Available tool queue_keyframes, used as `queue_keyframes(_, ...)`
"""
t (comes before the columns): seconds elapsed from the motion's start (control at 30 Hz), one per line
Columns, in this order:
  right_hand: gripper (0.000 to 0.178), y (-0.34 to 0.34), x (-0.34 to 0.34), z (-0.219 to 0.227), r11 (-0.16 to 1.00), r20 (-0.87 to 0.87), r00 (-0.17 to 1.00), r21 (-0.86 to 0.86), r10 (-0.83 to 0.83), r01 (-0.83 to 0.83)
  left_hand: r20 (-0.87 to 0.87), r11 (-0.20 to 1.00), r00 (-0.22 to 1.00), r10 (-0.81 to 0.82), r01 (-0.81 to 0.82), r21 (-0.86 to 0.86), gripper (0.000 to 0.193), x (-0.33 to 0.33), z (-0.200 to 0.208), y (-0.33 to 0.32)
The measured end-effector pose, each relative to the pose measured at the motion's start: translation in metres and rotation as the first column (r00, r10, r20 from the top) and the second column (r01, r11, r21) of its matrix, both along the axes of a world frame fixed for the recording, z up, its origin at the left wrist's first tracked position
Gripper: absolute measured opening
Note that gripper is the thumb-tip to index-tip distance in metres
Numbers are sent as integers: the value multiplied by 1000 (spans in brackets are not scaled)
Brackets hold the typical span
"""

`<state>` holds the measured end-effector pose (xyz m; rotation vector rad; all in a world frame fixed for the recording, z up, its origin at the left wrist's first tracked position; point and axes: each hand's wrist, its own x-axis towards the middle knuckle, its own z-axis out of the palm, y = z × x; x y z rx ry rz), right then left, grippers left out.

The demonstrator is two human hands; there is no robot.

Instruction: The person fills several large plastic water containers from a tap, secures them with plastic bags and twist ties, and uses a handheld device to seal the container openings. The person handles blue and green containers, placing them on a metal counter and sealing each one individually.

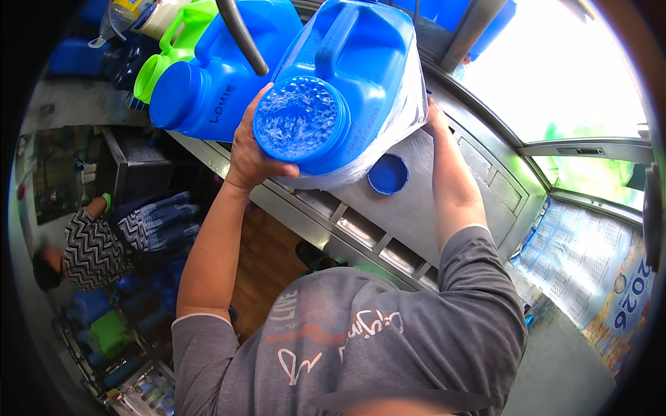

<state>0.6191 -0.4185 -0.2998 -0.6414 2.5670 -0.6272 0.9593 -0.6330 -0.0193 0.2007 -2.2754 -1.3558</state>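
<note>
A large blue water jug [374, 69] with a moulded handle is on the metal counter, clear plastic around its lower side. Its wide round mouth is uncapped, and bubbly, churning water [297, 114] fills it to near the rim. My left hand [244, 149] is closed round the left of the neck, thumb below the mouth. On the jug's right side, my right hand [436, 118] holds its plastic-covered edge; most of those fingers are hidden. A blue round cap [388, 174] lies on the counter just below the jug, hollow side up.
Left of the jug stands another blue jug [229, 83], capped, then a green jug [184, 35] with a ribbed neck. A curved metal pipe [243, 35] hangs above. The metal counter [444, 187] has slots along its near edge. A window is at right; another person [97, 249] is at far left.
</note>
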Motion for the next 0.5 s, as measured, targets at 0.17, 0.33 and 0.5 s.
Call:
queue_keyframes(0.17, 49, 21, 76, -3, 749, 503, 779, 331, 374, -574, -8, 1000, 1000, 23, -24, -8, 137, 2, -3, -1)
queue_keyframes(0.33, 33, 100, 145, -9, 965, 232, 964, 192, 132, -178, -20, 997, 999, 46, -47, -66, 134, 4, -11, -7)
queue_keyframes(0.5, 38, 135, 107, 109, 862, 131, 882, -190, -452, 470, 6, 991, 1000, 6, -5, -135, 135, 7, -15, -15)
